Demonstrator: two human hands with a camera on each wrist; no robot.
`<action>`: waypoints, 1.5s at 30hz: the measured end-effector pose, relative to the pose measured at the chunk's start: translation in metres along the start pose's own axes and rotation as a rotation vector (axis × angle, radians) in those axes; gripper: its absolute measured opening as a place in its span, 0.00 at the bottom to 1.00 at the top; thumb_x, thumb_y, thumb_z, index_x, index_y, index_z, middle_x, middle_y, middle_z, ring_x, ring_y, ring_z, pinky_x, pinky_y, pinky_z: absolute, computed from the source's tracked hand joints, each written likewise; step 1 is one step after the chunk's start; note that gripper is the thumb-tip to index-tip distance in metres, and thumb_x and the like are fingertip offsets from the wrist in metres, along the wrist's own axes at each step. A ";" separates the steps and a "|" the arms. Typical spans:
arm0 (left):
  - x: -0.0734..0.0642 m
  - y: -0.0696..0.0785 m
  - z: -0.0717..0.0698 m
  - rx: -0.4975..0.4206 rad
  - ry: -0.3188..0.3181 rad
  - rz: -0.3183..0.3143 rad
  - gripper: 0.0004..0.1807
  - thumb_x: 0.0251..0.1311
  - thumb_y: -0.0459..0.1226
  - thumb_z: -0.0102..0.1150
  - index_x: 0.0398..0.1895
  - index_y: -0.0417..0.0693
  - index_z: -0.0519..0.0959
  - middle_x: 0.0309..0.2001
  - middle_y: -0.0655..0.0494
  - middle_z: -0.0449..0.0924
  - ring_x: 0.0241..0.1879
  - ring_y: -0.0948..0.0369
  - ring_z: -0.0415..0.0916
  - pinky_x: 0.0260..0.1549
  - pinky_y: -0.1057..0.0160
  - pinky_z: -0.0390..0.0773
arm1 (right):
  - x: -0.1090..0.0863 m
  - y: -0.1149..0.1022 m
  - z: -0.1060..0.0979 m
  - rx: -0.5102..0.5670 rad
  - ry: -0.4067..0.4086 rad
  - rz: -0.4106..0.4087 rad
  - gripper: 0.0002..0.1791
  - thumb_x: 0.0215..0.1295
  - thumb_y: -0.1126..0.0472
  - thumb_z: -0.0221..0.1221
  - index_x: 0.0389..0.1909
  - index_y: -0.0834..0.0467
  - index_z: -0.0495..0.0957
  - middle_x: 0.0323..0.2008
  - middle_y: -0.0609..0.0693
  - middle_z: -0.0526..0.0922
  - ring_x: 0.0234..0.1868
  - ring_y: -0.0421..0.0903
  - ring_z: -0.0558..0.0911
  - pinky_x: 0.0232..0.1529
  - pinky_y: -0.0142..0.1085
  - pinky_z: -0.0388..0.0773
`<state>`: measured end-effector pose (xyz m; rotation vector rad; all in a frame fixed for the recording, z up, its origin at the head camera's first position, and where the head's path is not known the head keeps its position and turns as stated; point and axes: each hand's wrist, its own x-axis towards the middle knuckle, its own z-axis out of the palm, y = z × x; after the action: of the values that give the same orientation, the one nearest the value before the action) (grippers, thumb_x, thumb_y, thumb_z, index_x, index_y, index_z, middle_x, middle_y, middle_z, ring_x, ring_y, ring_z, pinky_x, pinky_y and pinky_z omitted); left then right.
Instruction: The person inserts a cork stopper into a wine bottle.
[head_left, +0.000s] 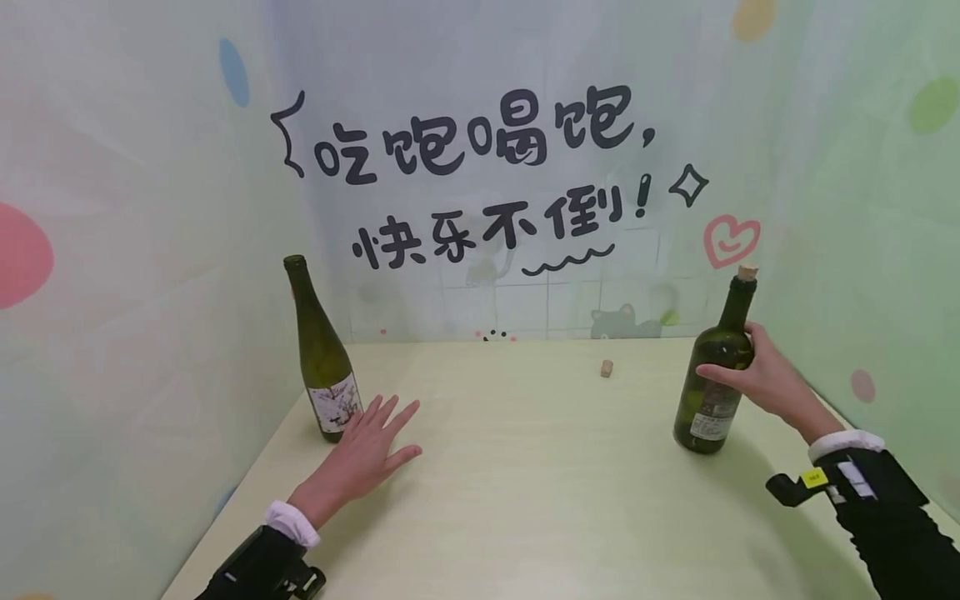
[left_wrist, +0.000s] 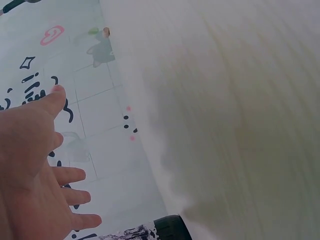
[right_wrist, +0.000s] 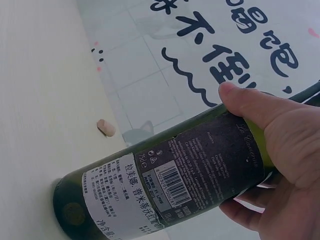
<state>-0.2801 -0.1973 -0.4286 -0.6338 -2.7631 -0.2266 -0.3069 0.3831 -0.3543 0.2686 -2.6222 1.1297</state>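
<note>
At the right of the head view my right hand [head_left: 768, 375] grips a dark green wine bottle [head_left: 716, 358] round its upper body. A cork [head_left: 747, 272] sticks out of that bottle's mouth. In the right wrist view the thumb lies along the bottle's near side, and the dark and white labels [right_wrist: 197, 172] show. My left hand [head_left: 363, 446] is spread with its fingers straight, in front of a slimmer green bottle [head_left: 318, 350] with a blossom-patterned label. The fingertips overlap the label's edge in the head view. No stopper shows in the slim bottle's mouth.
A loose cork [head_left: 606, 367] lies on the pale wooden table [head_left: 525, 483] near its back edge, between the two bottles. Behind the table hangs a printed backdrop [head_left: 465, 67] with dark lettering, and printed sheets stand close on the left and right sides.
</note>
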 end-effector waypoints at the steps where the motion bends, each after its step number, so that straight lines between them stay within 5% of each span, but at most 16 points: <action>1: 0.000 0.000 0.000 0.002 -0.001 0.000 0.41 0.63 0.61 0.48 0.76 0.57 0.57 0.72 0.41 0.54 0.71 0.40 0.47 0.62 0.35 0.49 | 0.001 0.002 -0.002 -0.001 0.001 0.006 0.53 0.58 0.43 0.63 0.69 0.67 0.44 0.53 0.69 0.69 0.50 0.64 0.72 0.47 0.56 0.70; 15: 0.000 0.001 0.003 0.014 -0.001 -0.015 0.41 0.63 0.63 0.47 0.76 0.56 0.57 0.72 0.42 0.55 0.71 0.41 0.48 0.62 0.35 0.47 | 0.010 0.024 -0.018 -0.013 0.019 0.023 0.52 0.61 0.45 0.61 0.71 0.69 0.42 0.54 0.70 0.67 0.50 0.64 0.72 0.46 0.55 0.70; 21: -0.001 0.004 0.004 0.002 -0.011 -0.021 0.41 0.63 0.62 0.47 0.76 0.56 0.57 0.72 0.43 0.54 0.71 0.41 0.48 0.61 0.33 0.47 | 0.016 0.033 -0.022 -0.064 0.035 0.074 0.58 0.61 0.41 0.60 0.73 0.69 0.34 0.55 0.74 0.65 0.51 0.69 0.70 0.46 0.60 0.68; 35: 0.003 0.006 0.002 0.006 0.000 -0.005 0.41 0.63 0.61 0.48 0.76 0.54 0.57 0.72 0.41 0.56 0.71 0.40 0.48 0.61 0.33 0.48 | 0.023 0.048 -0.028 -0.168 0.288 0.168 0.62 0.58 0.34 0.57 0.73 0.72 0.36 0.56 0.80 0.62 0.50 0.75 0.69 0.43 0.65 0.68; 45: 0.003 0.008 0.000 -0.006 -0.021 -0.012 0.43 0.62 0.61 0.50 0.77 0.55 0.55 0.73 0.41 0.52 0.71 0.40 0.46 0.62 0.34 0.48 | 0.028 0.048 -0.015 -0.272 0.445 0.317 0.62 0.55 0.29 0.54 0.73 0.68 0.41 0.55 0.79 0.61 0.51 0.75 0.66 0.47 0.68 0.66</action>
<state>-0.2792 -0.1894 -0.4275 -0.6254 -2.7879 -0.2317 -0.3436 0.4245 -0.3683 -0.4199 -2.4149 0.7845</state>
